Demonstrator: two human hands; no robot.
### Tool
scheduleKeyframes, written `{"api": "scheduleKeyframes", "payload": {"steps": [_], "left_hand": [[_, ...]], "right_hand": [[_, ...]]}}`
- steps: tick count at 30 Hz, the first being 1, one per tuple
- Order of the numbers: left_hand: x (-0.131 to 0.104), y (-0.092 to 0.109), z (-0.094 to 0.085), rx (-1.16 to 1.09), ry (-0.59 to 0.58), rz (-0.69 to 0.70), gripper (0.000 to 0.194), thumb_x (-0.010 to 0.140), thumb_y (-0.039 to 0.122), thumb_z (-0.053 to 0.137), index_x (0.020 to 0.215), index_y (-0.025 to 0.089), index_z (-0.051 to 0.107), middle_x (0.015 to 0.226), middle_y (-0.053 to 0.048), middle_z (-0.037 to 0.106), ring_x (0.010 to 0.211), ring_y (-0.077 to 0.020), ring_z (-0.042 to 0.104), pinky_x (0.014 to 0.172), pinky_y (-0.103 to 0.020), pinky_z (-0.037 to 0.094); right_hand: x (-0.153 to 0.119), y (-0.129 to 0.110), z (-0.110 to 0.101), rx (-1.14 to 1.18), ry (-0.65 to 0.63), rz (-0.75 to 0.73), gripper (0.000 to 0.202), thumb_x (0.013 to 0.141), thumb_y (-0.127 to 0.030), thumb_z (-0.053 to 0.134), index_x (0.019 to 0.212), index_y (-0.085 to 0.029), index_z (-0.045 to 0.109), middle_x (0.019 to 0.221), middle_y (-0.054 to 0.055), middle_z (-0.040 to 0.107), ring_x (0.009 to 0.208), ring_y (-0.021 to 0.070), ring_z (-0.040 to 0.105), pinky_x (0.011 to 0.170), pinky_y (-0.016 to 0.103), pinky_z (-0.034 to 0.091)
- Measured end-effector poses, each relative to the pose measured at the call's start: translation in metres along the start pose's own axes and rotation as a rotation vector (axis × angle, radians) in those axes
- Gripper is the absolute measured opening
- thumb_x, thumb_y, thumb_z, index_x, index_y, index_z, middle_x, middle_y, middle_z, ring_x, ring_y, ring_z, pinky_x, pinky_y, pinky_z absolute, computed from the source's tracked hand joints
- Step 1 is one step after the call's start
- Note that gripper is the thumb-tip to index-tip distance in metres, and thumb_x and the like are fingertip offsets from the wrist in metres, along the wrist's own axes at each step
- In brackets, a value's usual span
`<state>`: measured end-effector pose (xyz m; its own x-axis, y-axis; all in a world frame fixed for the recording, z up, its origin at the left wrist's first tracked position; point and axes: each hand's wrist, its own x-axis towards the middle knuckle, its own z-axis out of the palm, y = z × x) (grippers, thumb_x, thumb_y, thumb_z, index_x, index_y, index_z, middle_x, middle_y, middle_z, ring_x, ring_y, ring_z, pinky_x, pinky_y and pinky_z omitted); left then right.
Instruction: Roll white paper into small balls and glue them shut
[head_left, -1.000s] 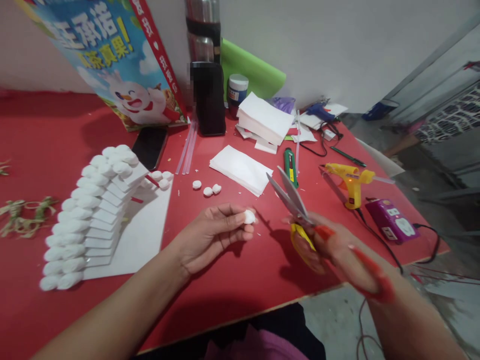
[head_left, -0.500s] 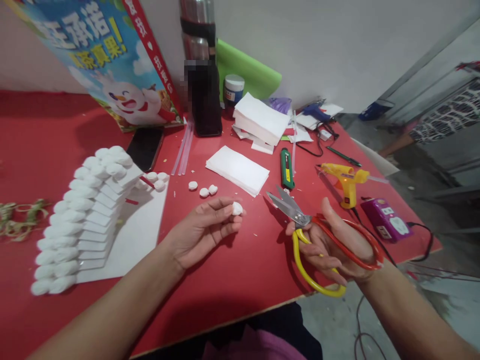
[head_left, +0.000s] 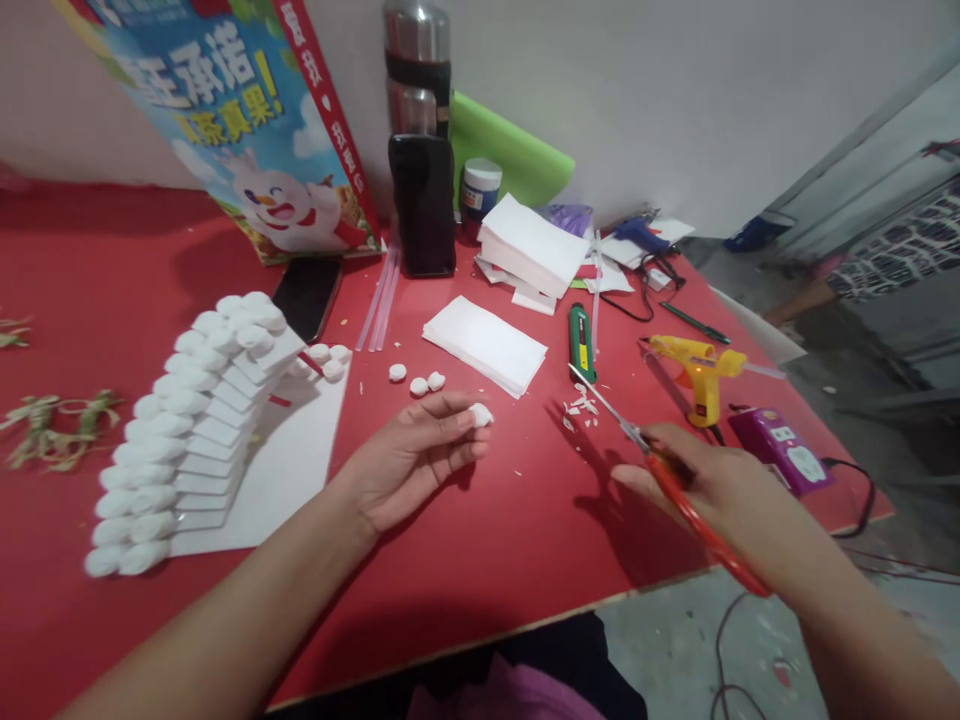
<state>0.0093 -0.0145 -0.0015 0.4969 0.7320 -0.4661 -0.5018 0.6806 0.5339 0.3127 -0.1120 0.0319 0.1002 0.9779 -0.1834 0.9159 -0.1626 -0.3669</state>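
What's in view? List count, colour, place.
table: one, red, centre
bag: one, multicoloured, left
flask: one, silver, back
phones: two, black, back
jar: one, blue, back
roll: one, green, back
paper stacks: two, white, middle
glue sticks: several, pinkish, middle
cutter: one, green, middle
pen: one, green, right
glue guns: two, yellow/blue, right
power box: one, purple, right
studded model: one, white, left
rounds: several, white, middle
held round: one, white, centre
scraps: several, white, middle
twine: several, beige, left
scissors: one, red-handled, right
sleeve: one, black-white, right
left hand: one, bare, centre
right hand: one, bare, right
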Motion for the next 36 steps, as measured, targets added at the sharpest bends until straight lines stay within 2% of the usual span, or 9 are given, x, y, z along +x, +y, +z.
{"api": "scheduleKeyframes", "payload": {"steps": [3,7,11,14,17,20,24,32,36], "left_hand": [[-0.001,-0.001,0.0,-0.002,-0.026,-0.008,0.018,0.079,-0.001,0.081,0.093,0.011,0.081,0.084,-0.008,0.079,0.074,-0.0153,0.077,0.073,-0.022,0.066],[-0.001,-0.003,0.0,-0.01,-0.03,-0.017,0.017,0.077,0.0,0.084,0.091,0.01,0.082,0.083,-0.009,0.079,0.071,-0.0139,0.076,0.069,-0.019,0.064],[0.001,-0.003,-0.001,-0.013,-0.057,-0.01,0.016,0.078,0.004,0.086,0.093,0.008,0.082,0.083,-0.009,0.077,0.069,-0.0122,0.073,0.066,-0.018,0.062],[0.0,-0.003,-0.001,0.002,-0.169,-0.01,0.016,0.079,0.015,0.089,0.093,0.008,0.083,0.081,-0.009,0.074,0.064,-0.0116,0.068,0.059,-0.019,0.058],[-0.003,-0.003,-0.001,0.022,-0.273,-0.035,0.02,0.08,0.023,0.09,0.092,0.008,0.084,0.078,-0.009,0.072,0.059,-0.0105,0.063,0.054,-0.019,0.055],[-0.004,-0.002,-0.003,0.033,-0.31,-0.042,0.023,0.08,0.023,0.089,0.097,0.009,0.085,0.078,-0.008,0.07,0.059,-0.0102,0.061,0.053,-0.018,0.053],[-0.003,0.0,-0.006,0.022,-0.338,-0.029,0.022,0.08,0.022,0.088,0.097,0.009,0.085,0.078,-0.008,0.069,0.06,-0.0103,0.061,0.053,-0.018,0.052],[-0.002,0.005,-0.01,-0.043,-0.36,0.0,0.023,0.081,0.022,0.086,0.099,0.008,0.084,0.079,-0.008,0.067,0.06,-0.0088,0.06,0.055,-0.016,0.051],[0.001,0.004,-0.01,-0.043,-0.337,0.007,0.028,0.081,0.025,0.087,0.103,0.009,0.082,0.078,-0.007,0.067,0.059,-0.0089,0.059,0.055,-0.017,0.05]], "right_hand": [[0.003,0.013,0.009,-0.382,0.143,0.119,0.049,0.1,-0.065,0.045,0.107,-0.02,0.063,0.073,0.011,0.07,0.064,0.0337,0.069,0.057,0.035,0.037],[0.008,0.025,0.023,-0.532,0.115,0.193,0.039,0.103,-0.047,0.042,0.111,-0.014,0.062,0.084,0.019,0.074,0.072,0.0384,0.074,0.057,0.036,0.036],[0.013,0.022,0.012,-0.623,0.028,0.186,0.042,0.102,-0.054,0.045,0.105,-0.018,0.067,0.076,0.014,0.072,0.06,0.0348,0.07,0.051,0.034,0.032],[0.034,-0.007,-0.006,-0.593,0.159,0.001,0.04,0.1,-0.056,0.053,0.101,-0.02,0.071,0.071,0.01,0.069,0.055,0.0299,0.064,0.049,0.034,0.034],[0.081,-0.068,-0.01,-0.246,0.266,-0.489,0.024,0.103,-0.031,0.054,0.108,-0.019,0.074,0.096,0.011,0.076,0.08,0.0249,0.071,0.069,0.035,0.048],[0.141,-0.14,0.008,-0.027,0.083,-0.778,0.022,0.103,-0.015,0.055,0.109,-0.015,0.075,0.109,0.009,0.077,0.097,0.0202,0.07,0.087,0.031,0.05],[0.196,-0.207,0.045,-0.201,-0.11,-0.929,0.025,0.097,-0.004,0.055,0.114,-0.01,0.074,0.121,0.014,0.074,0.111,0.023,0.068,0.091,0.03,0.048],[0.213,-0.221,0.073,-0.345,-0.112,-0.898,0.019,0.09,-0.002,0.056,0.103,-0.01,0.068,0.105,0.016,0.078,0.086,0.0218,0.074,0.068,0.026,0.049],[0.193,-0.202,0.047,-0.362,-0.052,-0.856,0.048,0.088,-0.004,0.017,0.098,0.003,0.064,0.107,0.009,0.071,0.096,0.0141,0.072,0.076,0.026,0.046]]}}
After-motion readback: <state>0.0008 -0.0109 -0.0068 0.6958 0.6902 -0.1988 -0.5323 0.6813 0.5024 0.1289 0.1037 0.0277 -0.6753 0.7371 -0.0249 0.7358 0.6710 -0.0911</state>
